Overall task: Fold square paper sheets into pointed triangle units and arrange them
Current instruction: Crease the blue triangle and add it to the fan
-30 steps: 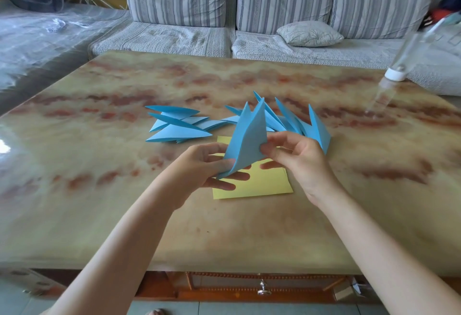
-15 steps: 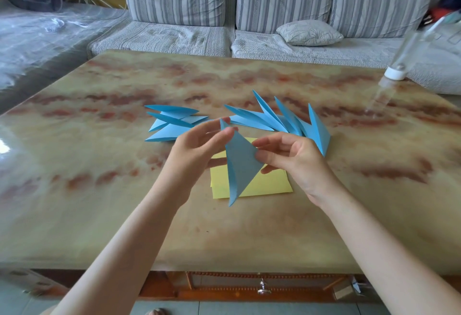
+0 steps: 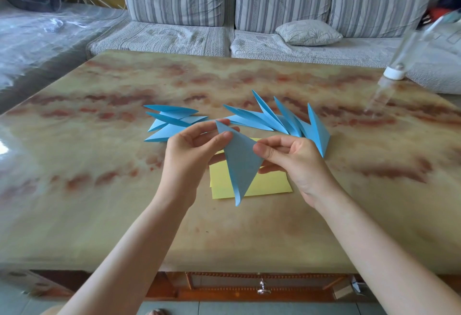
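A folded blue paper unit (image 3: pixel 241 162) hangs above the table, its long point aimed down toward me. My left hand (image 3: pixel 189 150) pinches its upper left corner between thumb and fingers. My right hand (image 3: pixel 294 157) pinches its right corner. Under it lies a small stack of yellow square sheets (image 3: pixel 264 185). Several finished blue pointed units lie in two groups: a flat pile (image 3: pixel 169 120) to the left and a fanned row (image 3: pixel 287 120) to the right, some standing on edge.
The marble-patterned table (image 3: pixel 99 190) has a drawer with a metal knob (image 3: pixel 264 289) under its near edge. A clear bottle with a white cap (image 3: pixel 396 73) leans at the far right corner. A striped sofa (image 3: pixel 274 8) with a cushion stands behind.
The blue unit was turned over from point-up to point-down. My left fingers have shifted to its upper corner, and the paper now hangs lower over the yellow sheets.
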`<state>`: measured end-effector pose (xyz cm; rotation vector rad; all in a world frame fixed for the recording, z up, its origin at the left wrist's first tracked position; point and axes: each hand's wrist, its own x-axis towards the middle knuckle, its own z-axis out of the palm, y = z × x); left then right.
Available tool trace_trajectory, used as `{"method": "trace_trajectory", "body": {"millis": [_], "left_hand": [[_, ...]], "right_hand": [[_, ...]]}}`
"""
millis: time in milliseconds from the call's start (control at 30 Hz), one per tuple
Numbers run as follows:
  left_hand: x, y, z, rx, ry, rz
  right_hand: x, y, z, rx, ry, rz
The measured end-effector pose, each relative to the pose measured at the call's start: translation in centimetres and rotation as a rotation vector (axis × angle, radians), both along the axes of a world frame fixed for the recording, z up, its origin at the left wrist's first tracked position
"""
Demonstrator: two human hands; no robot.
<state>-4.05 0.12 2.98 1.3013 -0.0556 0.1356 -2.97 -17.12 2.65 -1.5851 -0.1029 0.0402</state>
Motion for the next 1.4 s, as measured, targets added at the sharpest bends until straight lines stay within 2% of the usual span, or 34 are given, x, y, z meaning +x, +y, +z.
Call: {"method": "trace_trajectory", "body": {"millis": [1167,1300,1400], "left_hand": [[-0.18,0.05,0.33,0.054,0.057,-0.03],[0.03,0.27,0.35,0.11,0.046,0.027],[-0.07,0.01,0.13,0.083,0.026,0.083]], "right_hand": [[0.06,0.19,-0.28,-0.052,-0.062,-0.038],[0.01,-0.02,-0.17,-0.088,-0.074,-0.021],[-0.07,0.19,-0.18,-0.088,-0.07,-0.019]]}}
